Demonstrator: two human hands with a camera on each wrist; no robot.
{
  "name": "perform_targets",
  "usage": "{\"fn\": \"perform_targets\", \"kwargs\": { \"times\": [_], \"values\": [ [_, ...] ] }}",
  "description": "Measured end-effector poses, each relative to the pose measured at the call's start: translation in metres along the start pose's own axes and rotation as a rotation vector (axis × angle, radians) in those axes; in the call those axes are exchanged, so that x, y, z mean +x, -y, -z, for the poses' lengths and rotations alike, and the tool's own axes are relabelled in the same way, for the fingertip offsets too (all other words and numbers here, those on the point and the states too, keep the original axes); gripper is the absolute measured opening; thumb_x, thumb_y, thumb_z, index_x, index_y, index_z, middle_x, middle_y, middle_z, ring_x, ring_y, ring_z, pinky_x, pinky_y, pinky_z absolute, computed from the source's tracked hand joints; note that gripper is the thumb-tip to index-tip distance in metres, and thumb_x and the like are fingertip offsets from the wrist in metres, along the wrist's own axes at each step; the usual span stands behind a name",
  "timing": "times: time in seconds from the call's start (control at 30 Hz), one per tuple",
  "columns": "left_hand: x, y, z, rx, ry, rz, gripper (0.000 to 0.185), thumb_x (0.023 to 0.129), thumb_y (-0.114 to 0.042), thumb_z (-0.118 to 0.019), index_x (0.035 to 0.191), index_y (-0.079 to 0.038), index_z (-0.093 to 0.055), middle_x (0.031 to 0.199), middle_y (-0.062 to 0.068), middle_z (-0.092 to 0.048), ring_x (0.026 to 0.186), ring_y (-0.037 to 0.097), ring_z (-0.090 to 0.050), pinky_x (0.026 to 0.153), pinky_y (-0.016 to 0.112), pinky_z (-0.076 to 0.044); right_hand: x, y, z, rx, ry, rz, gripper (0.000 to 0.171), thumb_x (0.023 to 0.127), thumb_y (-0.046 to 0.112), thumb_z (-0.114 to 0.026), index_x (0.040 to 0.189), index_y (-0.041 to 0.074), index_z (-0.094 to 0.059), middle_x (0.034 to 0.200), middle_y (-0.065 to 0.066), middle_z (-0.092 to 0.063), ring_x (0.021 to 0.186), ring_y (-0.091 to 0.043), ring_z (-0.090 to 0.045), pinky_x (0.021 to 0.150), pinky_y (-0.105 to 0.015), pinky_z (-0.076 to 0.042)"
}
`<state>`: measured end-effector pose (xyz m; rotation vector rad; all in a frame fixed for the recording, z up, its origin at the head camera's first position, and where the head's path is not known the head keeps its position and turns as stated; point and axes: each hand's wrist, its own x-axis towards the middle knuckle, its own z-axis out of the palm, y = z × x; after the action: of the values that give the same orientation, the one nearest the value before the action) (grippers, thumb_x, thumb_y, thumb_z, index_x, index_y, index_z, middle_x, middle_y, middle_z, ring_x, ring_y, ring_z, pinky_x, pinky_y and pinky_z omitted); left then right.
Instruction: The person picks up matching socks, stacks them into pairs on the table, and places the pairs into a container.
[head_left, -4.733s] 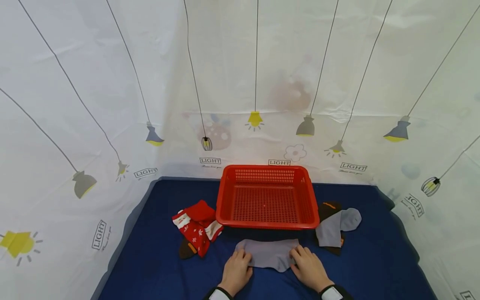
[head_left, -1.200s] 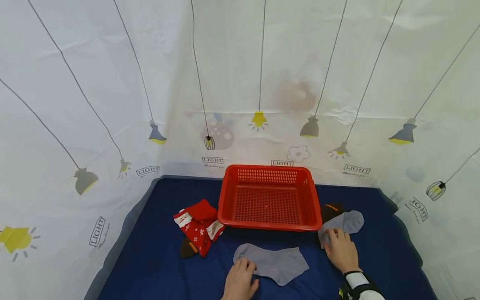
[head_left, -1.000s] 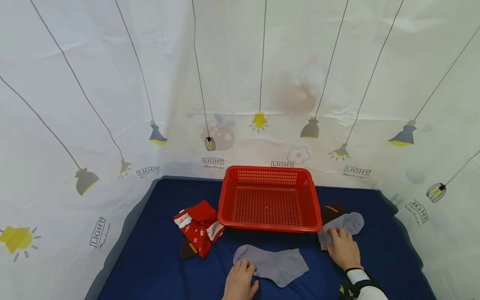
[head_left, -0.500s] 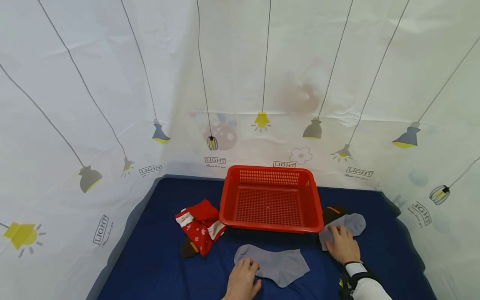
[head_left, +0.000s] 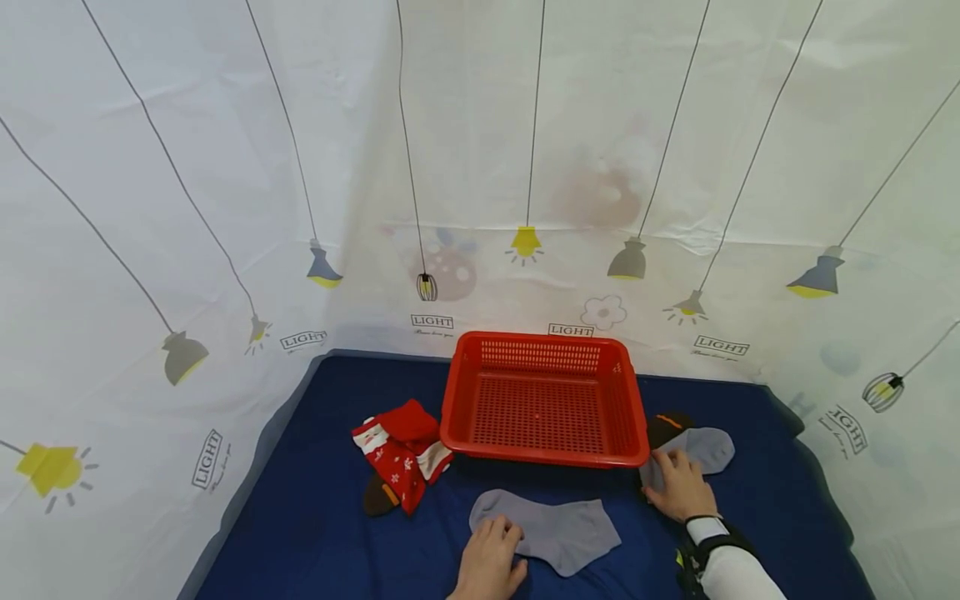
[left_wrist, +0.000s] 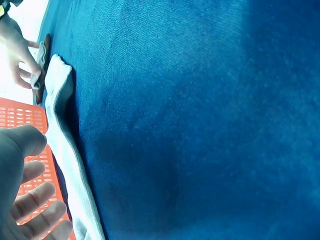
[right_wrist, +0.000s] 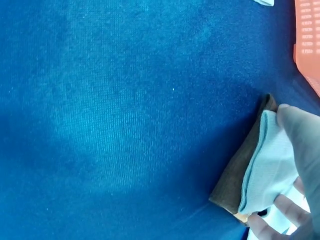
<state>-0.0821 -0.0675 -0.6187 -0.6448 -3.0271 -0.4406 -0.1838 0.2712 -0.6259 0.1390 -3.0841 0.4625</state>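
A grey sock (head_left: 551, 531) lies flat on the blue cloth in front of the red basket (head_left: 543, 454). My left hand (head_left: 497, 537) rests on its left end with fingers straight; in the left wrist view the fingers (left_wrist: 37, 200) hover beside the sock (left_wrist: 62, 150). To the right of the basket a second grey sock (head_left: 701, 447) lies over a brown sock (head_left: 663, 423). My right hand (head_left: 666, 475) grips that grey sock's near end: in the right wrist view the thumb (right_wrist: 305, 135) lies on top of the grey sock (right_wrist: 270, 170).
Red patterned socks (head_left: 397, 450) are piled left of the basket over another brown sock (head_left: 377, 497). The basket holds nothing. White printed curtain walls (head_left: 225, 250) close in the blue surface (head_left: 315, 517) on three sides.
Earlier both hands were on the flat grey sock. The right hand has since moved right onto the second grey sock and has stayed there over the last second; the left hand has barely moved.
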Motion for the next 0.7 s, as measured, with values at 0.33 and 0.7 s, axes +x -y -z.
{"fn": "perform_targets", "kwargs": {
  "times": [0.33, 0.7],
  "values": [
    [-0.001, -0.001, 0.001, -0.02, 0.023, 0.008, 0.023, 0.076, -0.034, -0.07, 0.089, -0.02, -0.057, 0.087, -0.005, -0.046, 0.074, 0.01, -0.043, 0.064, 0.025, -0.039, 0.0, 0.003, -0.002, -0.015, -0.007, 0.027, 0.048, 0.072, 0.016, -0.072, 0.113, 0.004, -0.051, 0.109, -0.025, -0.047, 0.088, -0.045, -0.05, 0.061, -0.056, -0.046],
    [0.001, 0.001, 0.0, -0.024, 0.054, 0.019, 0.022, 0.076, -0.035, -0.07, 0.088, -0.021, -0.057, 0.086, -0.006, -0.046, 0.072, 0.009, -0.042, 0.063, 0.024, -0.039, 0.001, 0.002, -0.015, 0.002, -0.061, 0.001, 0.03, 0.072, 0.004, -0.067, 0.096, 0.005, -0.05, 0.091, -0.02, -0.046, 0.075, -0.04, -0.05, 0.053, -0.051, -0.044]
  ]
}}
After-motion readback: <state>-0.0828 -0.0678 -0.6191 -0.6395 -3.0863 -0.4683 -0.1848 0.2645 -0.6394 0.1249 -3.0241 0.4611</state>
